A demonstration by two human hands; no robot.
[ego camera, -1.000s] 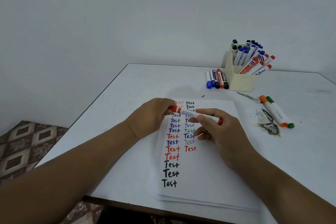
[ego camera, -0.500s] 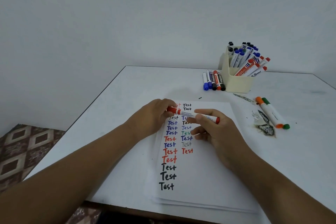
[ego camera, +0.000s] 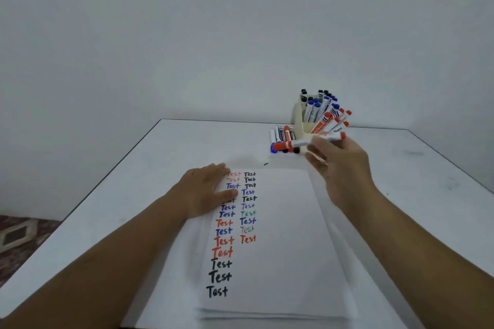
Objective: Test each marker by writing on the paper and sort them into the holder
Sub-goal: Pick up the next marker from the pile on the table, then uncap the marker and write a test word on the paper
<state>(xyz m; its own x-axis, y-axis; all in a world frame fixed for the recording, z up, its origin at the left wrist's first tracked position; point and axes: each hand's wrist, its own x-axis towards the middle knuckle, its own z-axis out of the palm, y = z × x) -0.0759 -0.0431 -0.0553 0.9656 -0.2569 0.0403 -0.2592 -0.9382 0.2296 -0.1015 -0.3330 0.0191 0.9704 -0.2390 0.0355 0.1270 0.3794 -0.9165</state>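
My right hand (ego camera: 339, 165) pinches a capped red marker (ego camera: 299, 143) and holds it level above the table, just in front of the cream holder (ego camera: 300, 121). Several blue, black and red markers stand in that holder. My left hand (ego camera: 204, 189) lies flat on the upper left part of the paper (ego camera: 283, 248), fingers straight. Two columns of the word "Test" in red, blue, black and green run down the sheet.
A short row of loose markers (ego camera: 283, 137) lies on the white table (ego camera: 160, 157) left of the holder, partly behind the held marker. The table's left edge drops to a patterned floor (ego camera: 16, 238). A white wall stands behind.
My left hand let go of the marker's cap end and came down flat on the paper. My right hand carried the capped red marker up and right toward the holder. The camera tilted up.
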